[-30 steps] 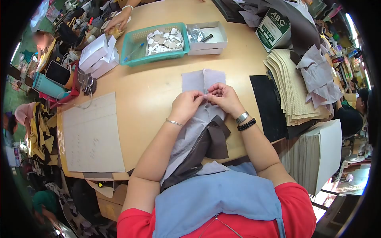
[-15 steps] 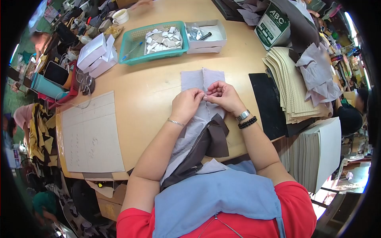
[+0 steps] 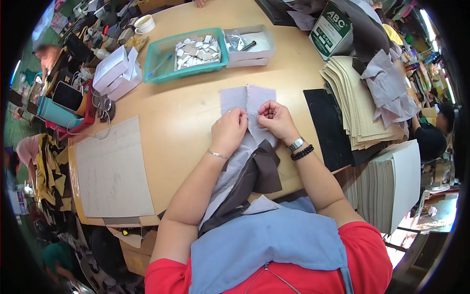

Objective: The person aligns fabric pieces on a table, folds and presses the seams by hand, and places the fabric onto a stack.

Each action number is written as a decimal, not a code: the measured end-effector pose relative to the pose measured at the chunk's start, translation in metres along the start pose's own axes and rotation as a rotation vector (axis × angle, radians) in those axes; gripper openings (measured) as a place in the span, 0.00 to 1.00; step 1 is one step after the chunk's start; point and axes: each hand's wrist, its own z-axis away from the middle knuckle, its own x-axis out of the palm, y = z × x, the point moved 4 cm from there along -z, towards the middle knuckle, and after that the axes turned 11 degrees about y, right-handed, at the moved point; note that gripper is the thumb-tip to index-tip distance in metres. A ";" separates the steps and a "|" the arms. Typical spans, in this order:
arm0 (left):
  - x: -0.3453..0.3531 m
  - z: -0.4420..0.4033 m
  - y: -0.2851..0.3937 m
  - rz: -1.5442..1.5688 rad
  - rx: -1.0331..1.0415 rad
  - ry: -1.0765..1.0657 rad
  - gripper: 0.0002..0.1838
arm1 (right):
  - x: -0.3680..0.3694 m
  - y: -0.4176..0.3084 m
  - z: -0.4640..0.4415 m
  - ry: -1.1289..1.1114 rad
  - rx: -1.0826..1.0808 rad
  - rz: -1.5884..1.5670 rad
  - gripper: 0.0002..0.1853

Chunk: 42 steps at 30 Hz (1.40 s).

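Observation:
A pale lilac-grey cloth [image 3: 262,94] with a seam down its middle lies on the table and runs back toward my body. Dark brown cloth [image 3: 267,170] is bunched over its near part. My left hand [image 3: 229,130] is closed just left of the seam, fingers curled and thumb pressed against them. On the other side, my right hand [image 3: 278,120] pinches thumb and forefinger together close to the seam. Whatever is between the fingertips of either hand is too small to make out.
A teal basket [image 3: 152,62] of small pale pieces and a white box [image 3: 262,55] stand beyond the cloth. Cream sheets [image 3: 355,105] are stacked at right beside a black board [image 3: 320,127]. A large marked card [image 3: 115,169] lies at left. Other people work around.
My hands, whose fingertips met over the seam, have drawn apart to either side of it. The view has shifted slightly.

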 end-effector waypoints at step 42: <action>0.005 0.006 0.012 -0.313 0.284 0.031 0.10 | 0.012 -0.003 0.014 0.093 -0.272 0.139 0.09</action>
